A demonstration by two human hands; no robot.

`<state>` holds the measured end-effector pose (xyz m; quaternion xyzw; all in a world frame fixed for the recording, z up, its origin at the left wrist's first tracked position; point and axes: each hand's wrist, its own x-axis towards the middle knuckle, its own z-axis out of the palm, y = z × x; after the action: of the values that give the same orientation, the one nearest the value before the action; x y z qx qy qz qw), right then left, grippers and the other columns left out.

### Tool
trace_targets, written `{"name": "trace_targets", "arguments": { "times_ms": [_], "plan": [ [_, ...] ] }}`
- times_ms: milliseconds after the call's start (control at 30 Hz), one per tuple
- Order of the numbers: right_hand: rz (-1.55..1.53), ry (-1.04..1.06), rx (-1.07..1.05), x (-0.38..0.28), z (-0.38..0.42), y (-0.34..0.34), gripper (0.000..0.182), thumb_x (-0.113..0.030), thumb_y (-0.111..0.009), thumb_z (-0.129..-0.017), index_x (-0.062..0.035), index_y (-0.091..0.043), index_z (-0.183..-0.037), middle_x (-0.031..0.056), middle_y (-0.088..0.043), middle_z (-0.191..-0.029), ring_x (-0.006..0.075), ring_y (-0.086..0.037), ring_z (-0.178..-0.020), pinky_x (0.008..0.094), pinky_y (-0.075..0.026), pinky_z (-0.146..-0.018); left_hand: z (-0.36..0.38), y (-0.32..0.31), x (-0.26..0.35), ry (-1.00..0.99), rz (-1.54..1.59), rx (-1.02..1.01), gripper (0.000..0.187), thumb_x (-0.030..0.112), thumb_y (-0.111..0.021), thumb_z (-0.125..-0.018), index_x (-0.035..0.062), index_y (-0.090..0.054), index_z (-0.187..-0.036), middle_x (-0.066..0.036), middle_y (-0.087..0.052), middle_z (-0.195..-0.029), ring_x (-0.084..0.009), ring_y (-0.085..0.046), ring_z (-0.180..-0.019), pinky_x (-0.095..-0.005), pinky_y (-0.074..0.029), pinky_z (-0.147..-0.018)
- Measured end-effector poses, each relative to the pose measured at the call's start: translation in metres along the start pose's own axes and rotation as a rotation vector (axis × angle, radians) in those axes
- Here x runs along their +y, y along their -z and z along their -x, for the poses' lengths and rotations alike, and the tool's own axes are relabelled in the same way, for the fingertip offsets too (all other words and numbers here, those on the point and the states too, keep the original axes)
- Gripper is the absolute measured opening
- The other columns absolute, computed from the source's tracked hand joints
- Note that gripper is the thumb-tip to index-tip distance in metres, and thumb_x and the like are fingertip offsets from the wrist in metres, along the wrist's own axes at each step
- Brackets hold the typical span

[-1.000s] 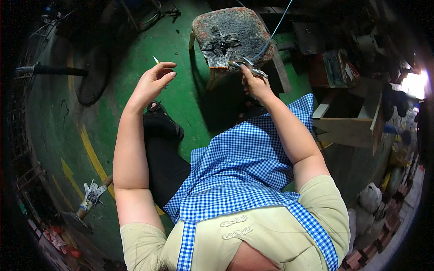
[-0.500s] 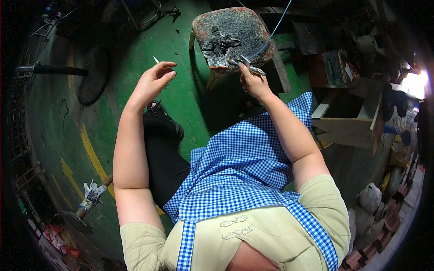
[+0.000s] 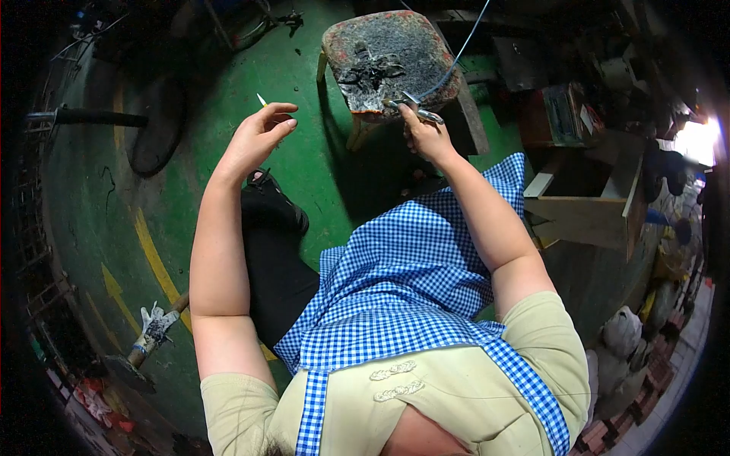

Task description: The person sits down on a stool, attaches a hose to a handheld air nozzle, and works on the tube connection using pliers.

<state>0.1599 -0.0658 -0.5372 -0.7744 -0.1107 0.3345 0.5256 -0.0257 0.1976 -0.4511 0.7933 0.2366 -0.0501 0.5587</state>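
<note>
My left hand (image 3: 262, 137) is raised over the green floor, left of the stool, with its fingers loosely bent. A slim white pointed stick (image 3: 262, 100) pokes out above its fingers; its lower end is hidden. My right hand (image 3: 427, 135) is wrapped round a silver metal air blow gun (image 3: 432, 117) at the stool's front edge. From the gun a thin blue hose (image 3: 462, 53) runs up and out of view. The gun's short nozzle points left, over the seat. The stool (image 3: 407, 45) has a worn, grey-black speckled seat with dark scraps (image 3: 370, 71) lying on it.
A black shoe (image 3: 277, 201) rests on the floor below my left hand. Round dark base (image 3: 158, 129) stands at the left. Stained glove (image 3: 154, 327) sits on a post at lower left. Wooden drawer box (image 3: 582, 213) and clutter stand to the right.
Almost nothing differs. The right hand and the blow gun have shifted very slightly; the left hand stays in place with the stick.
</note>
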Motion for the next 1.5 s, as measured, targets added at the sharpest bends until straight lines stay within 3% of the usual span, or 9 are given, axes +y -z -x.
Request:
{"name": "trace_targets", "arguments": {
  "times_ms": [267,433,533,667,733,967,1500],
  "plan": [
    [0.008,0.002,0.006,0.002,0.003,0.001,0.044,-0.044,-0.059,-0.09,-0.0086,-0.053,-0.064,0.0011,-0.05,-0.054,0.0121,-0.048,-0.044,0.026,-0.038,-0.042,-0.001,0.001,-0.003,0.004,0.008,-0.018,0.037,0.022,-0.059,-0.092,0.0036,-0.056,-0.123,-0.009,-0.062,-0.114,-0.016,-0.057,-0.109,-0.0293,-0.042,-0.097],
    [0.058,-0.016,-0.002,0.004,0.006,0.004,0.042,-0.043,-0.056,-0.092,-0.0064,-0.058,-0.072,0.0013,-0.051,-0.054,0.0106,-0.049,-0.045,0.0246,-0.04,-0.043,-0.002,0.002,-0.005,0.013,0.009,-0.02,0.037,0.023,-0.059,-0.092,0.0039,-0.056,-0.123,-0.009,-0.062,-0.114,-0.0158,-0.057,-0.109,-0.0291,-0.042,-0.097],
    [0.032,-0.011,-0.011,-0.009,0.016,0.005,0.045,-0.045,-0.057,-0.091,-0.0042,-0.062,-0.075,0.0021,-0.052,-0.055,0.0117,-0.052,-0.047,0.0255,-0.042,-0.045,-0.002,0.001,-0.007,-0.014,0.002,0.007,0.037,0.025,-0.061,-0.09,0.0056,-0.057,-0.122,-0.012,-0.063,-0.112,-0.0181,-0.059,-0.102,-0.031,-0.047,-0.087],
    [-0.042,0.043,-0.041,-0.005,0.014,0.005,0.046,-0.047,-0.056,-0.091,-0.0034,-0.062,-0.078,0.0028,-0.053,-0.055,0.0118,-0.053,-0.047,0.0245,-0.042,-0.045,-0.001,0.001,-0.005,-0.006,0.008,0.0,0.038,0.024,-0.06,-0.09,0.005,-0.056,-0.122,-0.011,-0.063,-0.113,-0.0172,-0.058,-0.104,-0.0302,-0.045,-0.09],
    [-0.011,0.02,-0.066,-0.011,0.016,0.005,0.047,-0.048,-0.056,-0.09,-0.0037,-0.061,-0.076,0.0031,-0.053,-0.056,0.0117,-0.053,-0.047,0.0244,-0.042,-0.045,0.0,0.002,0.0,0.026,0.006,-0.016,0.037,0.024,-0.059,-0.092,0.0037,-0.056,-0.123,-0.009,-0.062,-0.114,-0.0154,-0.057,-0.109,-0.0287,-0.042,-0.097],
    [-0.049,-0.027,-0.061,-0.016,0.018,0.001,0.046,-0.05,-0.055,-0.091,-0.009,-0.054,-0.069,0.0008,-0.054,-0.06,0.011,-0.052,-0.049,0.0254,-0.043,-0.046,0.003,0.003,0.001,-0.009,-0.022,0.006,0.037,0.025,-0.06,-0.091,0.0042,-0.056,-0.122,-0.01,-0.062,-0.114,-0.0171,-0.057,-0.109,-0.0304,-0.042,-0.097],
    [-0.001,-0.006,-0.05,-0.018,0.014,0.001,0.05,-0.05,-0.055,-0.091,-0.007,-0.055,-0.065,0.0024,-0.052,-0.055,0.0122,-0.052,-0.046,0.0256,-0.041,-0.043,0.003,0.002,0.0,-0.04,-0.012,0.018,0.037,0.024,-0.06,-0.09,0.0045,-0.057,-0.122,-0.014,-0.063,-0.112,-0.0206,-0.059,-0.105,-0.0322,-0.046,-0.092]
  ]
}}
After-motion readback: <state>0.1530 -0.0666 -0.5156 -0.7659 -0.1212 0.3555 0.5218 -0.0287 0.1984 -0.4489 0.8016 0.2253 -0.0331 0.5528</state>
